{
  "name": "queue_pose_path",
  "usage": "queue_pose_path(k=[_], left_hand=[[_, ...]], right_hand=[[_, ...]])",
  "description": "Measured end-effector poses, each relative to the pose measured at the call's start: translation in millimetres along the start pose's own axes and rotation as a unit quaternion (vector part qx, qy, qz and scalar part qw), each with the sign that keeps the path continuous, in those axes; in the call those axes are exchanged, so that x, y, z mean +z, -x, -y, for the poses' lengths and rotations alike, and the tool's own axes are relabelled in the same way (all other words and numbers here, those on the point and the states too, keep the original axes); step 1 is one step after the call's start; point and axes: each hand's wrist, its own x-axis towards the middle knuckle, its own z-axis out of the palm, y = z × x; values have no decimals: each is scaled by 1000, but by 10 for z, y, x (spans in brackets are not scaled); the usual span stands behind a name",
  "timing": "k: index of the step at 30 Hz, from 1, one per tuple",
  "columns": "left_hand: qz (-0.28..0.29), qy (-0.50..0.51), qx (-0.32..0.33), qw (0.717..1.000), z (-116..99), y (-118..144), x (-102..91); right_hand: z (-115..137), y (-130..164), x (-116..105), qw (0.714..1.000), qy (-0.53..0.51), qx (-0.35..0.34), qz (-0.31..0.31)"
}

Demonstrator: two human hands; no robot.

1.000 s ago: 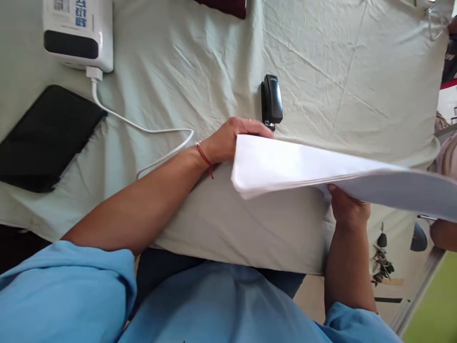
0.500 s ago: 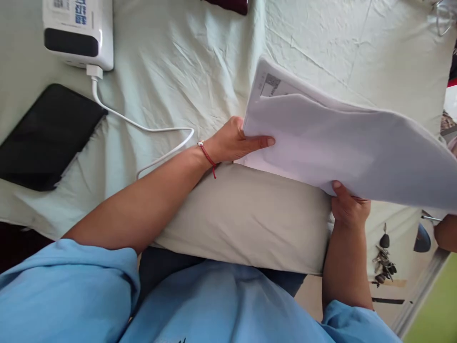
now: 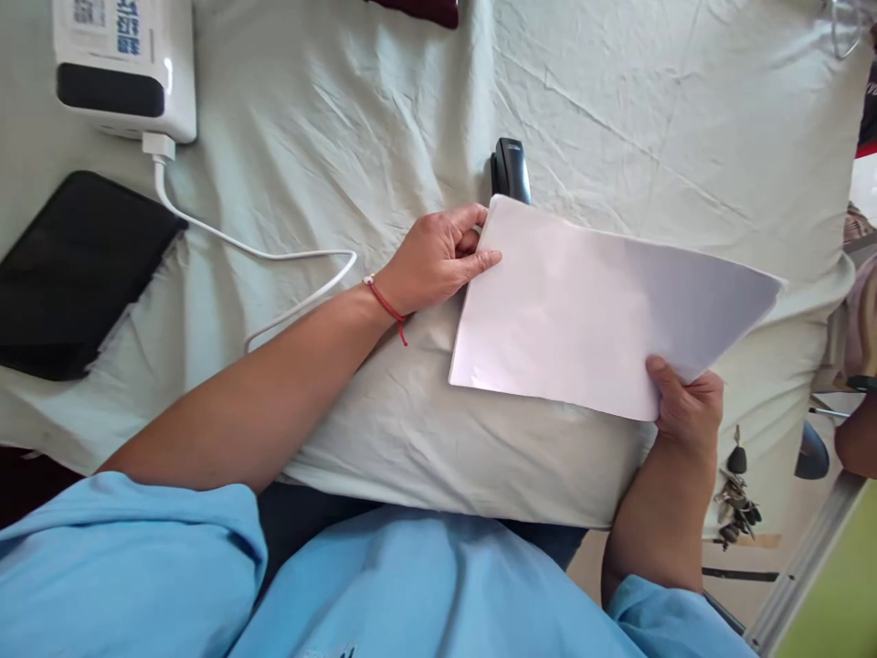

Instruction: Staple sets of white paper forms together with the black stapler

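Far left: white charger box [image 3: 123, 68] w/ cable [image 3: 274, 256], black tablet [image 3: 75, 270] on sheet [image 3: 329, 110]. Left hand [image 3: 435, 260] fingers curled, pinching paper stack [image 3: 589, 311] corner, centre-right, blank side up. Black stapler [image 3: 511, 169] just beyond. Right hand [image 3: 689, 411] thumb on top, grips near-right corner.

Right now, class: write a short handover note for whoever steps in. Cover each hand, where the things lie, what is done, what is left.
Left hand: pinches the left edge of the paper stack.
Right hand: grips the stack's near right corner.
Stack: squared, blank side up, held low over the cloth.
Stapler: on the cloth, just beyond the stack, untouched.
Done: sheets gathered.
Left: no staple shows in the stack.
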Motion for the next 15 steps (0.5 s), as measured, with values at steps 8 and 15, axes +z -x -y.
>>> queue_pose_path(k=[8, 15], left_hand=[[-36, -143, 5, 989, -235, 55, -4], [-38, -154, 17, 987, -224, 57, 35]], right_hand=[[89, 23, -120, 994, 75, 42, 64], [69, -83, 65, 995, 77, -61, -18]])
